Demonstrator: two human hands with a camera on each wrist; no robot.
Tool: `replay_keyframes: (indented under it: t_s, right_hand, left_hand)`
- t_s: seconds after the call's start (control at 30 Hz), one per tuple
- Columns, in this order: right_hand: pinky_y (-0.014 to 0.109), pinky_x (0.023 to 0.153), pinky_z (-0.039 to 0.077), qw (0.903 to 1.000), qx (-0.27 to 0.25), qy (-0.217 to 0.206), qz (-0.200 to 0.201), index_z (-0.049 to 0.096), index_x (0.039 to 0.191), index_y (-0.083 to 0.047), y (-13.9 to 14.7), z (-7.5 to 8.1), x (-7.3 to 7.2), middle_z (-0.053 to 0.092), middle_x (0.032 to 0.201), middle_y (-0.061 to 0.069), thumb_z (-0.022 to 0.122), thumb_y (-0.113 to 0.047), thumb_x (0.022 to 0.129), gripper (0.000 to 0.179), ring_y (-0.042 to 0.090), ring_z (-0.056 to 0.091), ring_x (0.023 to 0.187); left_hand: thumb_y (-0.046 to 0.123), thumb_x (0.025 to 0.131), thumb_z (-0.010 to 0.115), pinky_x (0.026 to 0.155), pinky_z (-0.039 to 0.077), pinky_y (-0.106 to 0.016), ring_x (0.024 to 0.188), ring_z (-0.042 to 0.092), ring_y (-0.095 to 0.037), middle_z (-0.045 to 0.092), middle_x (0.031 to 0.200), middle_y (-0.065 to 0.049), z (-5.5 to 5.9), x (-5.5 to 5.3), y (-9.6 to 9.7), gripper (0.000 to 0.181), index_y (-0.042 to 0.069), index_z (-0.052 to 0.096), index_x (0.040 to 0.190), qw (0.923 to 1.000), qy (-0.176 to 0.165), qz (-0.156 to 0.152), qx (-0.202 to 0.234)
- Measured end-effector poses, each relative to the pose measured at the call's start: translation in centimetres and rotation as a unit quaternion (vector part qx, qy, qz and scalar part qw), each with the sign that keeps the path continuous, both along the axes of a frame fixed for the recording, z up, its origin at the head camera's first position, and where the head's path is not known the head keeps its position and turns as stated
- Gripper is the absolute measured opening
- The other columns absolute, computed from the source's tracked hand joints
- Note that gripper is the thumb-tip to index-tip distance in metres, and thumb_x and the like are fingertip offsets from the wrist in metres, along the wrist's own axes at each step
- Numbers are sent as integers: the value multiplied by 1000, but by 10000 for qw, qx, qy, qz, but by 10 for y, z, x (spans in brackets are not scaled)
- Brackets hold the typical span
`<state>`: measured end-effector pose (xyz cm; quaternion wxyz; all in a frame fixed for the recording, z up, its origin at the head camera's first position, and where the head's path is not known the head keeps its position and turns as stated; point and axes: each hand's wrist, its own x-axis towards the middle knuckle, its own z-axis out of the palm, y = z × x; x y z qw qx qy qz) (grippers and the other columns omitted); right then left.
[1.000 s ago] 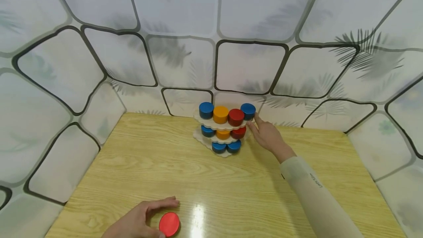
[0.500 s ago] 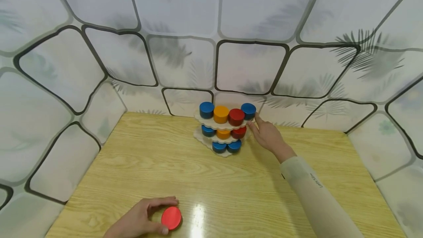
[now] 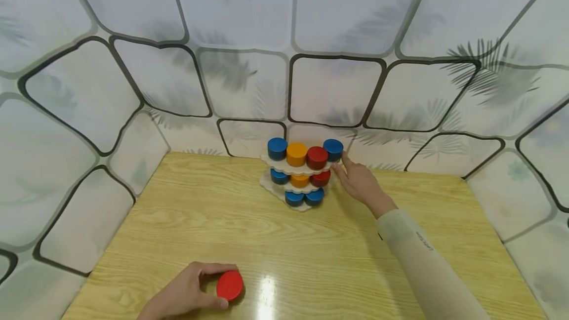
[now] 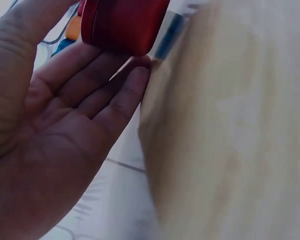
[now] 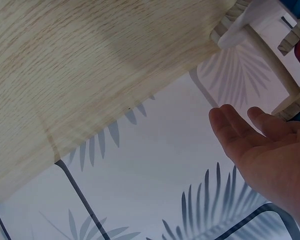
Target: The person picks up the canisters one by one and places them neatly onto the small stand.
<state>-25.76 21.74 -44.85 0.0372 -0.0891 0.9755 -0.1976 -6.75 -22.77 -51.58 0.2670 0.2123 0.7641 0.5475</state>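
Note:
My left hand [image 3: 186, 285] holds a small round red tin [image 3: 230, 285] between thumb and fingers, near the front of the wooden table. Up close in the left wrist view, that tin has a seam near one end. At the back, a scalloped three-tier stand [image 3: 269, 183] carries blue, orange and red tins. Beside its top tier is my right hand [image 3: 361, 184]. The thumb and index finger are at the blue tin [image 3: 333, 149] on the right end; whether they pinch it or the tier edge is hidden. The other fingers are loosely bent in the right wrist view.
On the top tier a blue tin [image 3: 277, 148], an orange tin [image 3: 296, 154] and a red tin [image 3: 317, 157] sit side by side. Patterned panels [image 3: 249, 83] enclose the wooden table [image 3: 213, 211] at the back and sides. A wooden post [image 5: 272, 57] separates the tiers.
The red tin has moved slightly away from the table's front edge, and my left thumb and fingers have closed around it. My right hand has stayed at the stand.

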Motion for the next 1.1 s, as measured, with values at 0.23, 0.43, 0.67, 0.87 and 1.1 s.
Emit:
replay_keyframes:
  t_s: [0.23, 0.43, 0.67, 0.87, 1.1]
  right_hand:
    - [63, 111, 48, 10000, 4, -62, -19, 17, 166, 6, -1, 2, 1, 57, 144, 37, 29, -49, 115, 75, 52, 63, 126]
    - [63, 110, 49, 10000, 19, -72, -20, 17, 166, 6, -1, 2, 1, 61, 139, 37, 29, -49, 115, 75, 51, 64, 123]
    - [63, 109, 50, 10000, -29, -72, -2, 17, 166, 6, -1, 1, 1, 65, 133, 37, 29, -49, 115, 75, 51, 66, 120]
    - [63, 109, 50, 10000, -28, -73, 23, 18, 166, 6, 0, 1, 0, 64, 134, 37, 29, -49, 115, 76, 51, 65, 121]
    - [63, 108, 50, 10000, -47, -42, 13, 19, 165, 6, 0, 1, 0, 67, 128, 36, 30, -49, 115, 76, 51, 66, 120]
  left_hand:
    - [19, 92, 84, 93, 59, -20, 112, 71, -3, 73, 131, -21, 4, -23, 12, 57, -3, 65, 140, 9968, 526, 534, 270]
    - [23, 91, 86, 89, 61, -22, 108, 74, -8, 72, 132, -21, 13, -51, 25, 61, -1, 64, 142, 9939, 700, 849, 16]
    - [25, 90, 86, 85, 61, -21, 107, 76, -26, 72, 131, -22, 22, -78, 42, 63, -1, 64, 143, 9893, 728, 1254, -126]
    - [27, 88, 88, 82, 62, -24, 102, 76, -23, 73, 130, -18, 24, -92, 62, 62, 5, 66, 142, 9801, 721, 1822, -311]
    - [27, 88, 89, 84, 59, -26, 108, 72, -24, 73, 133, -14, 21, -107, 81, 59, 10, 69, 140, 9710, 767, 2238, -339]
